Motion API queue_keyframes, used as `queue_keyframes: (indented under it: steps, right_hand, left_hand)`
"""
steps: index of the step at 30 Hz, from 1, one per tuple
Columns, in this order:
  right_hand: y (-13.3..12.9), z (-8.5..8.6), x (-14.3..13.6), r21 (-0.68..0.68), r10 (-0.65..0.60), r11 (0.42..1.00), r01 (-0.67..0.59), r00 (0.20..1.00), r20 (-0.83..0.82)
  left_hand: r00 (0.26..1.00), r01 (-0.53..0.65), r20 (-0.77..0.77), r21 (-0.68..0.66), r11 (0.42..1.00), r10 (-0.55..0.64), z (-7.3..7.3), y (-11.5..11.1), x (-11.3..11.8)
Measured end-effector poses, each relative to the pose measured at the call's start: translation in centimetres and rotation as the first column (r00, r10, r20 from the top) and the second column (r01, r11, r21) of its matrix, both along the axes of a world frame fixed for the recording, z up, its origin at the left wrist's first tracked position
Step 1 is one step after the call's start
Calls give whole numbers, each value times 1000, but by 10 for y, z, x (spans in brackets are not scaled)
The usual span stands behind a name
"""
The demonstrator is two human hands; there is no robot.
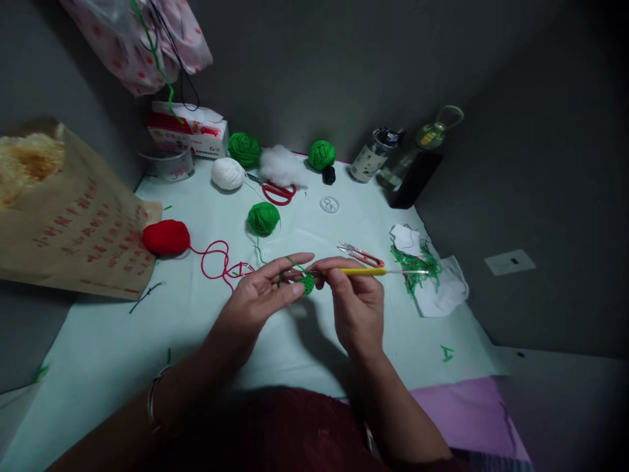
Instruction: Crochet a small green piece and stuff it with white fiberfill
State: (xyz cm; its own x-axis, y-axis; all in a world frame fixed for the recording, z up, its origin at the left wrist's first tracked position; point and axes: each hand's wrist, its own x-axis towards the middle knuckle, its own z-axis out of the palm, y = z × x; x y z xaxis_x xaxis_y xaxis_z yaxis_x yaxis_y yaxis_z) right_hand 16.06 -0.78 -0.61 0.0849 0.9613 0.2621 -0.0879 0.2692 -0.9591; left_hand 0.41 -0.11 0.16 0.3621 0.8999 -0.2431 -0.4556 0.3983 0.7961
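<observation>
Between thumb and fingers, my left hand (268,288) pinches a small round green crochet piece (307,284). A yellow-handled crochet hook (363,271) lies level in the grip of my right hand (356,301), its tip end at the green piece. Green yarn runs over my left fingers; a strand also trails from the near green yarn ball (264,218) toward that hand. Left of my hands, red yarn loops loosely out from a red yarn ball (167,237). Orange thread snips (361,254) lie just beyond my right hand.
Behind are a white yarn ball (228,174), red-handled scissors (279,193), stuffing (284,166) and more green balls (322,155). A paper bag (83,223) stands left. Green yarn scraps (415,265), a pen cup (369,157) and a bottle (400,164) are at right, beside grey partition walls.
</observation>
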Motion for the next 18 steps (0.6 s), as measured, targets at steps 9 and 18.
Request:
queue_keyframes:
  steps: [9,18]
  right_hand:
    - [-7,9,4,100,-43,995,26,983,177]
    - [-12,3,1,600,-381,795,-95,692,613]
  left_hand:
    - [984,-99,-143,50,994,105,4,0,-5]
    - [990,1,138,-175,985,24,3,-1,0]
